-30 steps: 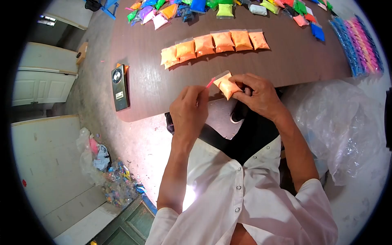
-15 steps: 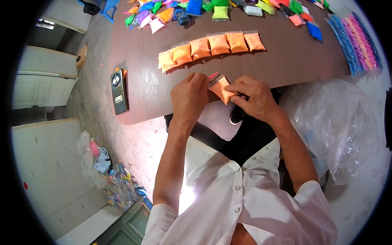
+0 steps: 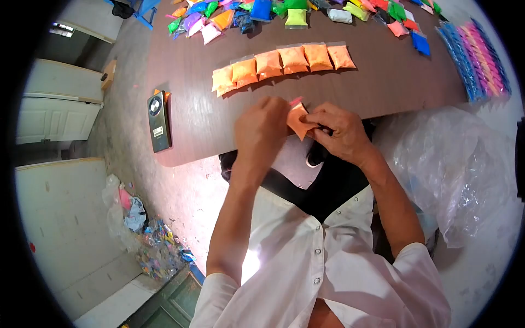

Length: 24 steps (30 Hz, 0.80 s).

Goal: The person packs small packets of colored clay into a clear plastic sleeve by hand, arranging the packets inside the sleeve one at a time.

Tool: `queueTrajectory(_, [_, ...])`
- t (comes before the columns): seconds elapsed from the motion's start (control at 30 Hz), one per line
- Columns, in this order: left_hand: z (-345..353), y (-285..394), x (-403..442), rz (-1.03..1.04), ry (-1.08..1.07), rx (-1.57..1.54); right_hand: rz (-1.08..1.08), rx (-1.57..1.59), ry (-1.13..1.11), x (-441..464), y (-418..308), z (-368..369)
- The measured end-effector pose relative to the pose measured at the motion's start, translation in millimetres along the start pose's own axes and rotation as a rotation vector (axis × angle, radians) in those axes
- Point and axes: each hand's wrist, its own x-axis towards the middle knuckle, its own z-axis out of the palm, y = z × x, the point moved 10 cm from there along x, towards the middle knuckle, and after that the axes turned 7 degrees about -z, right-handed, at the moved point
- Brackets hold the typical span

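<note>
A small clear plastic bag (image 3: 297,121) with soft orange filling hangs over the table's near edge, tilted. My right hand (image 3: 343,132) pinches its lower right side between thumb and fingers. At the bag's upper left, my left hand (image 3: 261,130) is curled closed, slightly blurred, against the top edge. Its fingertips are partly hidden behind the hand. A pinkish strip shows at the bag's top. Farther back on the table, a row of several filled orange bags (image 3: 294,60) lies side by side.
Many colourful small bags (image 3: 260,10) cover the back of the brown table (image 3: 394,76). A phone (image 3: 158,123) lies at the left edge. Blue and pink packs (image 3: 473,60) are at right, above a large clear plastic sack (image 3: 448,164). Plastic scraps (image 3: 158,251) heap on the floor.
My left hand has shifted right and slightly turned along the bag's top edge, covering more of it. My right hand holds the bag in nearly the same place.
</note>
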Motion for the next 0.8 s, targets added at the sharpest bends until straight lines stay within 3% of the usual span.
queueTrajectory(0.1, [11.3, 9.6, -9.0, 0.069, -0.108, -0.014, -0.007, -0.005, 0.033, 4.1, 0.9, -1.7])
queueTrajectory(0.27, [-7.9, -37.9, -7.5, -0.076, 0.034, 0.004, 0.078, 0.005, -0.014, 2.7, 2.9, -2.3])
queueTrajectory(0.4, [-28.8, -67.1, -24.8, -0.077, 0.131, -0.048, 0.169, 0.063, 0.020, -0.1, 0.9, -2.5])
queueTrajectory(0.47, [-43.8, -86.4, -32.1, -0.126, 0.220, -0.097, -0.004, -0.138, 0.116, 1.8, -16.1, -8.5])
queueTrajectory(0.57, [-59.5, -107.3, -37.1, -0.124, 0.300, -0.095, -0.035, -0.283, 0.100, 6.9, -35.2, -9.4])
queueTrajectory(0.8, [-60.9, -124.8, -37.0, -0.260, 0.330, -0.184, -0.106, -0.466, -0.183, 4.7, -33.6, 31.8])
